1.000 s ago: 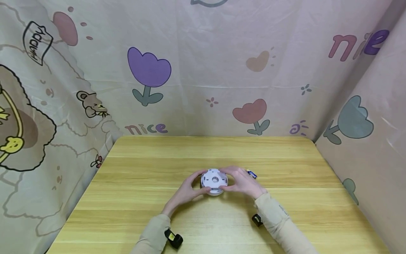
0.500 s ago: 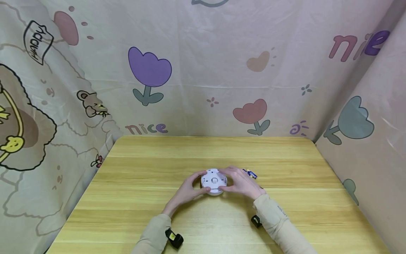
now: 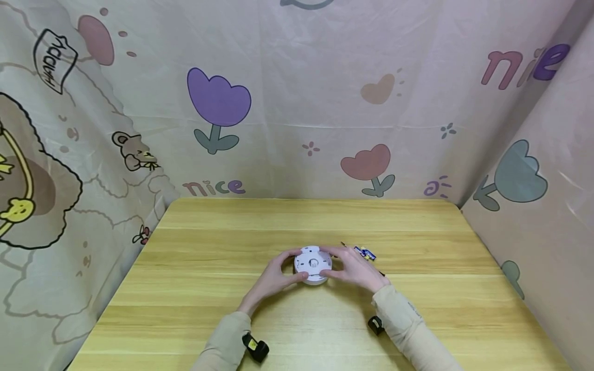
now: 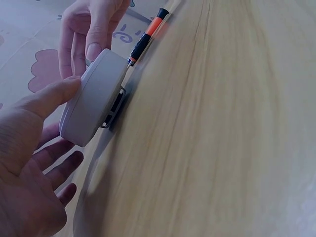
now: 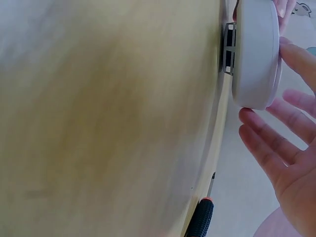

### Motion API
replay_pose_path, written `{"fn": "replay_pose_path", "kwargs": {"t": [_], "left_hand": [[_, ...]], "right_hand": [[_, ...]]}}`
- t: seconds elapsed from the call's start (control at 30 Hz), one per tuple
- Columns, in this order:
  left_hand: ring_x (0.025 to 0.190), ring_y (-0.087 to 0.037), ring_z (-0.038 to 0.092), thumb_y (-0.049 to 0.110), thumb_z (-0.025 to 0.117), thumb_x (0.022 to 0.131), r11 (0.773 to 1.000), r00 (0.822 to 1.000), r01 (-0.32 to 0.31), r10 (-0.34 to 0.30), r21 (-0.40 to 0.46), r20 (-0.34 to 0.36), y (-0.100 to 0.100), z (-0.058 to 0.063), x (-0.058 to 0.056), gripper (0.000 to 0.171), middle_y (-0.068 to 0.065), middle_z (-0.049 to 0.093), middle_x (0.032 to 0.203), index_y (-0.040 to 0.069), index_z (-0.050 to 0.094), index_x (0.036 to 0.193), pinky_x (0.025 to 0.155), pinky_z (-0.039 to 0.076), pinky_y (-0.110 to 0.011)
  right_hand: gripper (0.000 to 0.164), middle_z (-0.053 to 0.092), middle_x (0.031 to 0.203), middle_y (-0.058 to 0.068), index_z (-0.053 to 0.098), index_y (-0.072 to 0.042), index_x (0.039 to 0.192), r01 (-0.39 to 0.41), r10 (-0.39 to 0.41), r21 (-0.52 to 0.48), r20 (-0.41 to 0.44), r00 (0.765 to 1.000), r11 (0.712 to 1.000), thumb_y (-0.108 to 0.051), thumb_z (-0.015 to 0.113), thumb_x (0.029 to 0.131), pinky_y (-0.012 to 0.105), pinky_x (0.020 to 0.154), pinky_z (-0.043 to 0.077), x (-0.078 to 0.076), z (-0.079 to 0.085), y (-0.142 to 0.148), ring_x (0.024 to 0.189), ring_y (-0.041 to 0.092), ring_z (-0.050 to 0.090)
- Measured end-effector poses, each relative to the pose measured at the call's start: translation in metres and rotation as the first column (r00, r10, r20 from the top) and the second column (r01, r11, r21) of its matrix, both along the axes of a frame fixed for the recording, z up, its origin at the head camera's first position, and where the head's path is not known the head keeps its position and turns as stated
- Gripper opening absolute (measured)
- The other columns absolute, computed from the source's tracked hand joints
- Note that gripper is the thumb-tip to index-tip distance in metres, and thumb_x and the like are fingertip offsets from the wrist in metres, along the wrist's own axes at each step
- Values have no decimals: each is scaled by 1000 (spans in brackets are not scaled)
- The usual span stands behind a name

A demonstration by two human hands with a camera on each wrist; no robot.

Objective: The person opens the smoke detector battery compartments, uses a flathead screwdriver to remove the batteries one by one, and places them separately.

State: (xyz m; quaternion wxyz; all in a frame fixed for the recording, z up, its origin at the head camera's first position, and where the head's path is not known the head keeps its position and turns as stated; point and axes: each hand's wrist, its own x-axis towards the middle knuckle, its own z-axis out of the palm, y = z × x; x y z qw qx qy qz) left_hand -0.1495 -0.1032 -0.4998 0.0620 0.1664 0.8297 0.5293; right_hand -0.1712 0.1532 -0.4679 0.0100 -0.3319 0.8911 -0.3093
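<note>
A round white smoke detector sits over the middle of the table, its slotted mounting plate facing up. From the left, my left hand grips its rim, thumb at the near side and fingers at the far side. My right hand holds the opposite rim in the same way. In the left wrist view, the detector's smooth side wall shows, with a vented grille underneath, close over the tabletop. The right wrist view shows the same detector with my right fingertips at its edge.
Blue batteries lie just beyond my right hand. A screwdriver with a black and orange handle lies beside them, mostly hidden by that hand in the head view. Printed curtains surround the wooden table at the back and sides.
The plate on the smoke detector has turned, its openings shifting round and now looking covered. My right hand has shifted slightly, uncovering more of the batteries and the screwdriver's tip.
</note>
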Motion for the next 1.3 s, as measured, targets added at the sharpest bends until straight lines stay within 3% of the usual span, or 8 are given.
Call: {"fn": "replay_pose_path", "kwargs": {"t": [0.47, 0.8, 1.03, 1.3], "left_hand": [[141, -36, 48, 30, 81, 85, 1000, 1000, 1, -1, 4, 3, 0, 3, 0, 69, -15, 54, 149, 8, 52, 144, 120, 35, -56], [142, -33, 47, 30, 80, 86, 1000, 1000, -14, 14, -25, 12, 1, 4, 0, 67, -12, 54, 150, 11, 52, 144, 122, 34, -54], [146, -36, 42, 30, 78, 88, 999, 1000, -10, 10, -47, 9, 2, 7, 2, 66, -13, 51, 153, 13, 52, 146, 122, 31, -58], [142, -36, 47, 29, 77, 89, 999, 1000, -14, 14, -42, -6, 4, 7, 1, 61, -15, 54, 150, 11, 56, 143, 120, 35, -56]], "right_hand": [[65, 62, 142, 12, 53, -6, 144, 25, -23, -20, 85, 996, 1000, -31, 77, 89, 45, 105, 54, 0, 0, 1, 122, 26, 66], [65, 61, 140, 14, 58, -4, 138, 63, -63, 23, 25, 998, 998, -36, 79, 86, 46, 102, 55, -1, -3, 0, 114, 24, 67], [64, 63, 134, 12, 58, -5, 138, 62, -63, 25, 79, 995, 998, -36, 78, 86, 38, 95, 59, -1, -2, 0, 107, 21, 68], [63, 66, 122, 10, 57, -3, 140, 39, -41, 12, 114, 993, 999, -34, 76, 89, 27, 86, 59, -2, -2, 2, 97, 16, 66]]}}
